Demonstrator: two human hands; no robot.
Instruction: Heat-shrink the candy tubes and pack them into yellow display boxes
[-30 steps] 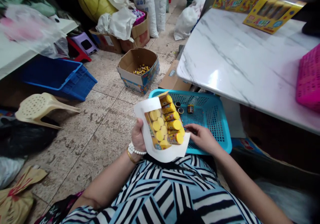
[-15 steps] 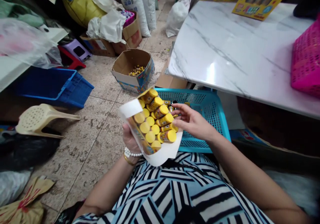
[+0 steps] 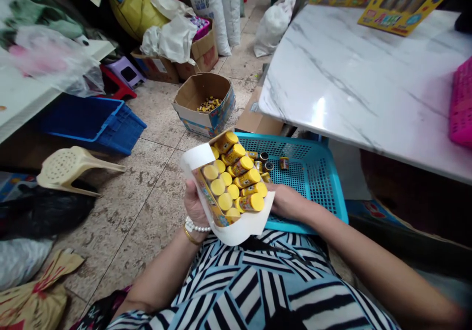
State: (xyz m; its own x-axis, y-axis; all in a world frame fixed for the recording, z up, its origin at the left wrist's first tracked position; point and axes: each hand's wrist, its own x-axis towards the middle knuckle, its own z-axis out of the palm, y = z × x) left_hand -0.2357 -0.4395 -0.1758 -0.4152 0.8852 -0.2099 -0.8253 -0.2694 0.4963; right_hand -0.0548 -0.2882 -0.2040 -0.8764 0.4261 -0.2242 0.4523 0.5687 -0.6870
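My left hand (image 3: 195, 203) grips the left side of an open display box (image 3: 198, 156) with white inner flaps, tilted above my lap. Inside it, small yellow-capped jars (image 3: 247, 178) lie in rows. My right hand (image 3: 282, 200) is at the box's right edge, low over a turquoise plastic basket (image 3: 337, 192); its fingers are hidden behind the box. In the basket are several loose small containers (image 3: 283, 163), some showing dark open ends.
Ahead on the floor stands a cardboard box (image 3: 191, 111) with many small yellow pieces. A marble-patterned table (image 3: 354, 74) at right bears yellow packaged boxes (image 3: 403, 5) and a pink basket (image 3: 460, 106). A blue crate (image 3: 123, 131) and cream stool (image 3: 66, 165) stand left.
My right hand has moved down from above the jars to behind the box's right edge, its fingers now out of sight. My left hand still holds the box. The view has shifted slightly.
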